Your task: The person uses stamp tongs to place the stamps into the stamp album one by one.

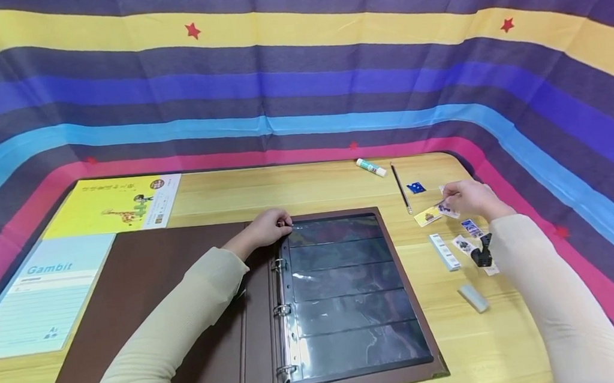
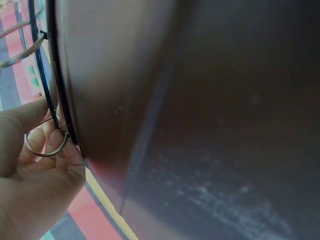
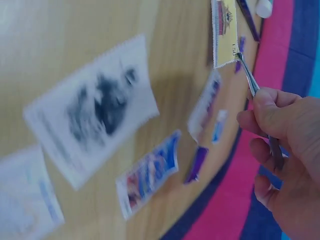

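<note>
A brown ring binder (image 1: 182, 261) lies spread on the table, with a black stamp page (image 1: 346, 278) of clear pocket strips on its metal rings. At the page's top left corner, beside the uppermost ring, my left hand (image 1: 266, 227) pinches the page edge between thumb and fingers. My right hand (image 1: 472, 196), at the right of the table, holds metal tweezers (image 3: 250, 75). Their tips grip the edge of a yellow stamp (image 3: 225, 35). Several other stamps lie close below, among them a white one with a dark picture (image 3: 102, 107) and a blue and red one (image 3: 150, 170).
Behind the stamps lie a glue stick (image 1: 371, 167), a pencil (image 1: 401, 187) and a small blue piece (image 1: 416, 187). A white strip box (image 1: 444, 251) and an eraser (image 1: 473, 297) sit right of the binder. Left are a yellow booklet (image 1: 108, 204) and a Gambit notepad (image 1: 39, 297).
</note>
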`<state>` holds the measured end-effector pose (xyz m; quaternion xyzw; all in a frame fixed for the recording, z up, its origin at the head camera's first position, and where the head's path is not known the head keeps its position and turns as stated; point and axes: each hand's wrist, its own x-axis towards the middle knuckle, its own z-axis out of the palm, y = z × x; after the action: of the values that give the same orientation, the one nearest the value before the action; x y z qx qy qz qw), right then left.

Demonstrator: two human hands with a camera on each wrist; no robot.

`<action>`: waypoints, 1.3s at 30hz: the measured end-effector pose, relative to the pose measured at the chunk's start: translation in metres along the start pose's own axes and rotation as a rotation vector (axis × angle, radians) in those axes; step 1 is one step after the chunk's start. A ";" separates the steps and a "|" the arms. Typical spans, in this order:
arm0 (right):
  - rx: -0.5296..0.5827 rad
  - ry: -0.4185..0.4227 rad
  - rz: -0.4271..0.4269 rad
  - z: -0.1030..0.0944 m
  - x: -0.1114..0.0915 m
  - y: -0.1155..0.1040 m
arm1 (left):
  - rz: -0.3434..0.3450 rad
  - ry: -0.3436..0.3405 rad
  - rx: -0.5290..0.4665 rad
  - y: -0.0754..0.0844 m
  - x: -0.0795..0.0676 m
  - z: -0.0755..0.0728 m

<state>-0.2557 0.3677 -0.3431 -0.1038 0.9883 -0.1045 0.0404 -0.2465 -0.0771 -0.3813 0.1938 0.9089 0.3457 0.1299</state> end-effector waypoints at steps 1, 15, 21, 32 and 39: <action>-0.005 0.022 -0.003 -0.003 -0.002 0.000 | 0.001 0.003 -0.001 0.000 0.000 0.000; 0.096 0.184 -0.070 -0.040 -0.002 -0.060 | -0.054 0.040 -0.042 0.002 -0.002 0.001; 0.153 0.187 -0.107 -0.030 0.019 -0.110 | -0.031 0.069 -0.051 0.003 -0.002 0.002; 0.226 0.133 -0.102 0.011 0.054 -0.179 | -0.063 0.067 -0.086 0.004 0.000 0.002; 0.189 0.116 -0.142 0.037 0.068 -0.202 | -0.052 0.064 -0.088 0.002 0.001 0.002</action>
<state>-0.2784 0.1529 -0.3397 -0.1630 0.9648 -0.2057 -0.0149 -0.2460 -0.0739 -0.3816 0.1529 0.9012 0.3881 0.1179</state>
